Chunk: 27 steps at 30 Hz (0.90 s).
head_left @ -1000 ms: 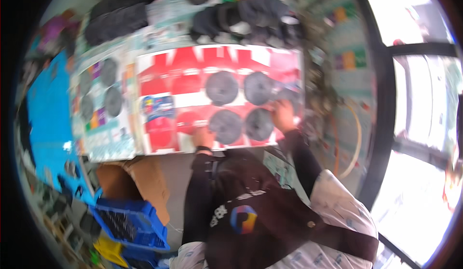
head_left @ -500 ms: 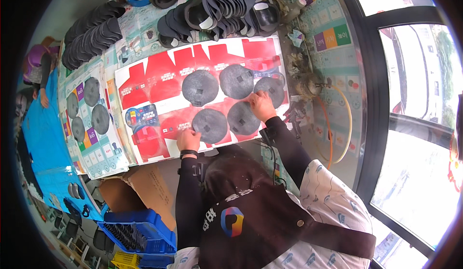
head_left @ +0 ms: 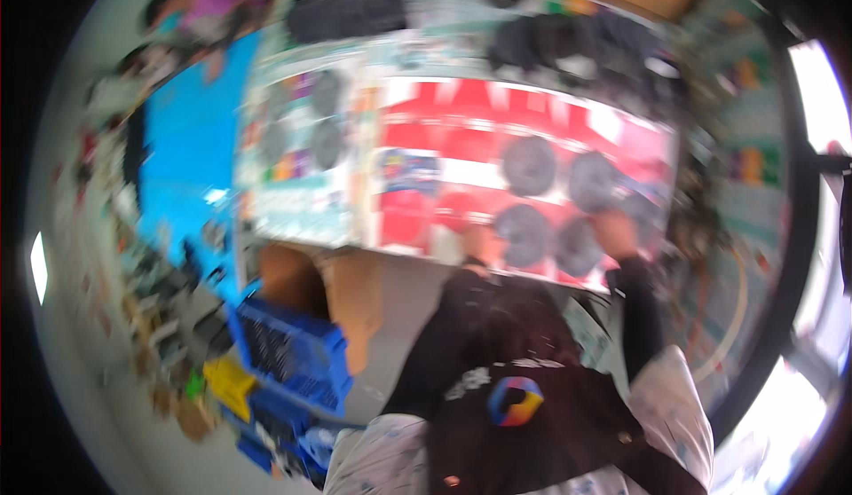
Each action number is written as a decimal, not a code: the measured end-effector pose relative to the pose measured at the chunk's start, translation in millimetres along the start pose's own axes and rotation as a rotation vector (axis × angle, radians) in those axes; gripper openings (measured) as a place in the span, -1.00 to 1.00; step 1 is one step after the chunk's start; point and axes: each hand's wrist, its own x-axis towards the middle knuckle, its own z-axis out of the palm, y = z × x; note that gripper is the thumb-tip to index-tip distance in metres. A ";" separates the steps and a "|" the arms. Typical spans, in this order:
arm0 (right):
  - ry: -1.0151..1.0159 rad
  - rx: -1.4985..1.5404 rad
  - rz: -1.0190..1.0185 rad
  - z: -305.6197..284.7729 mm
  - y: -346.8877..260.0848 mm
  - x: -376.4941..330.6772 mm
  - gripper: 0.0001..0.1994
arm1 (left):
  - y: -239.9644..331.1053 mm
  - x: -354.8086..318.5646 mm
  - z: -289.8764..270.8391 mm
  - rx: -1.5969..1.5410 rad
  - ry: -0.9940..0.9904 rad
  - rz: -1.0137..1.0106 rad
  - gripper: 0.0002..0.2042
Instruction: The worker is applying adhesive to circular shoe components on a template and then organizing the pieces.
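Several round dark-grey discs lie on a red and white printed sheet (head_left: pixel 469 144) on the work table. My left hand (head_left: pixel 479 244) is at the sheet's near edge, beside the nearest left disc (head_left: pixel 522 235). My right hand (head_left: pixel 614 232) is over the right end of the sheet, between a near disc (head_left: pixel 578 247) and the rightmost disc (head_left: pixel 641 215). Two more discs, a far-left one (head_left: pixel 528 166) and a far-right one (head_left: pixel 594 182), lie beyond my hands. Motion blur smears the fingers of both hands, so any hold is unclear.
Stacks of dark curved pieces (head_left: pixel 348 14) and a dark pile (head_left: pixel 581 44) line the table's back. More discs (head_left: pixel 327 143) lie on a left board. A blue table (head_left: pixel 191 149), cardboard box (head_left: pixel 355 295) and blue crate (head_left: pixel 297 353) stand left. Another person (head_left: pixel 213 11) is at far left.
The whole view has swung left and blurred, so the table and my hands appear farther right. Both hands stay near the same discs. The discs keep their layout.
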 end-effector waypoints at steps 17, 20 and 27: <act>-0.180 1.219 0.220 -206.4 -137.0 16.4 -0.95 | -186.2 -62.3 -305.6 -0.327 0.360 -0.293 -0.73; -0.240 1.219 0.200 -183.6 -227.1 66.7 -0.88 | -277.4 -76.9 -346.5 -0.639 0.486 -0.379 -0.69; -0.118 0.852 -0.294 -131.7 -467.6 192.3 -0.86 | -369.8 -56.6 -461.7 -0.485 0.383 -0.297 -0.68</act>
